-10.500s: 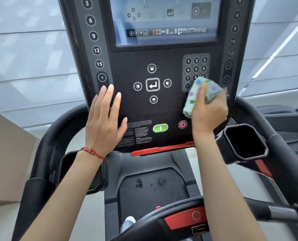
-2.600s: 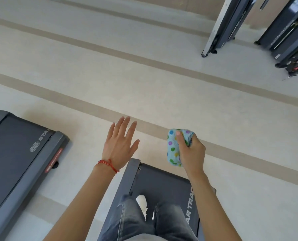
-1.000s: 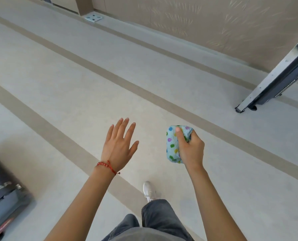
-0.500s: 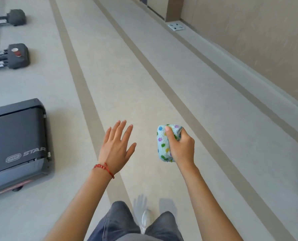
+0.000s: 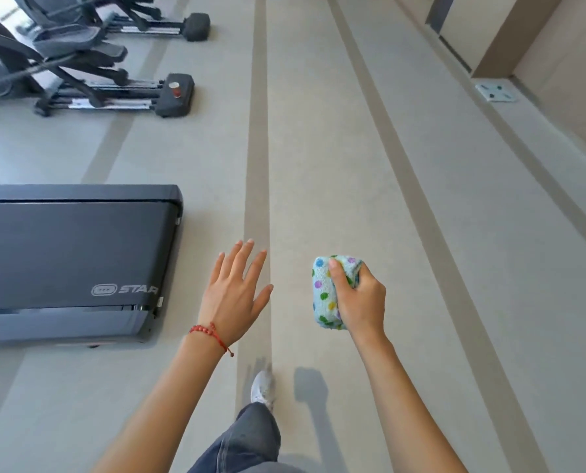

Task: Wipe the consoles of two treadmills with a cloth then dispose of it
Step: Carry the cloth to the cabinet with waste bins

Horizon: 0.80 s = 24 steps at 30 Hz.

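Gym floor (image 5: 319,148), striped, treadmill deck (image 5: 73,254) now at left. R hand (image 5: 360,298) grip clamped on spotted cloth (image 5: 325,295); L hand (image 5: 233,288) fingers spread, empty. Person off the treadmill since console wipe, walking w/ cloth; no bin in view
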Motion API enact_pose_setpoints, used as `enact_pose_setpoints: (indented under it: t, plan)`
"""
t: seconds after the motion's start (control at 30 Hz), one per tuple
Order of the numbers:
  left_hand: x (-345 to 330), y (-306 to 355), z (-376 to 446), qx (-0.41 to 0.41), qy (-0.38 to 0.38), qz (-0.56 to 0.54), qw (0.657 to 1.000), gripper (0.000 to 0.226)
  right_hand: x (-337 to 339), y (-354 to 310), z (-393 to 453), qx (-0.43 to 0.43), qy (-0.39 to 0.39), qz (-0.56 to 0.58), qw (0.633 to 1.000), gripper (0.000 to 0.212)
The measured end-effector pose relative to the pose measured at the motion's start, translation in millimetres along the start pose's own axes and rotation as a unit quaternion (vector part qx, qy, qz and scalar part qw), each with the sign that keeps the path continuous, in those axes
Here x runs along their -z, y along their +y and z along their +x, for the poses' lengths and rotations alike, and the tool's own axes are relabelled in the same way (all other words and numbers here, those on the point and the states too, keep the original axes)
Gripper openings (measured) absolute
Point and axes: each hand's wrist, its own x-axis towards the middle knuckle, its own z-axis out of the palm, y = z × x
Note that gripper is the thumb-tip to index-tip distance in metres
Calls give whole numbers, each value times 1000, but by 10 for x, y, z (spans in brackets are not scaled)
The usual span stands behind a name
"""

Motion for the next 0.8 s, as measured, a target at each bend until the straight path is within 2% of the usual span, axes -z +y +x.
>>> enact_pose_setpoints:
  t: [0.33, 0.6, 0.8]
  plan:
    - [-279, -659, 2032, -10, -11, 1, 1000, 57, -633, -411, 1843, -35, 16, 14, 999, 31]
    - [-706, -590, 3513, -26, -9, -4, 1000, 56, -766, -426, 3376, -52, 20, 22, 998, 35]
    - [-969, -568, 4738, 1, -14, 1, 1000, 65, -831, -570, 4783, -27, 9, 31, 999, 33]
